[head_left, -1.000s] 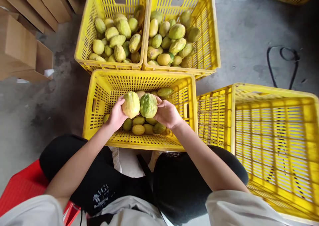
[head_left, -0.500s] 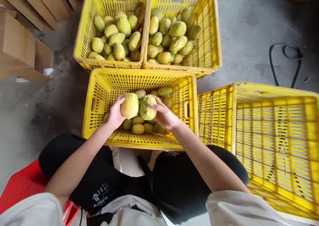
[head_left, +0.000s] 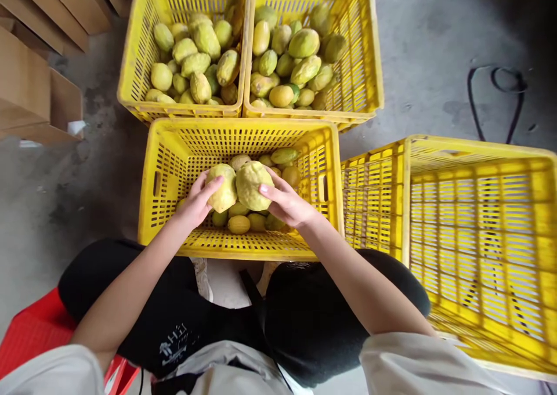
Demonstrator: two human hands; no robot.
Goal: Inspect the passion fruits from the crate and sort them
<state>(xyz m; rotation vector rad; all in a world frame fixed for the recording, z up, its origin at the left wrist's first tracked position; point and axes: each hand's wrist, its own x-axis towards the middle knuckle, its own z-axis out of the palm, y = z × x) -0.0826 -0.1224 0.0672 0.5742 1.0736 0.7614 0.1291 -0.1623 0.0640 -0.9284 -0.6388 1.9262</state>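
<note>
Over the near yellow crate (head_left: 239,250), my left hand (head_left: 198,200) grips a pale yellow fruit (head_left: 223,191), thumb across its upper side. My right hand (head_left: 287,200) holds a bumpy yellow-green fruit (head_left: 251,186), with the thumb on its right side. The two fruits are side by side and seem to touch. Below them in the crate lie several green and yellow fruits (head_left: 239,224), partly hidden by my hands.
Two yellow crates (head_left: 178,109) (head_left: 313,115) with many fruits stand beyond the near one. At the right is another yellow crate (head_left: 407,203). Cardboard boxes (head_left: 26,82) stand at the left, a black cable (head_left: 517,108) lies on the floor, and a red stool (head_left: 39,325) is at lower left.
The fruit in my right hand has turned, showing a yellower side in place of the green patch. My left thumb now lies over its fruit. The whole view has shifted slightly.
</note>
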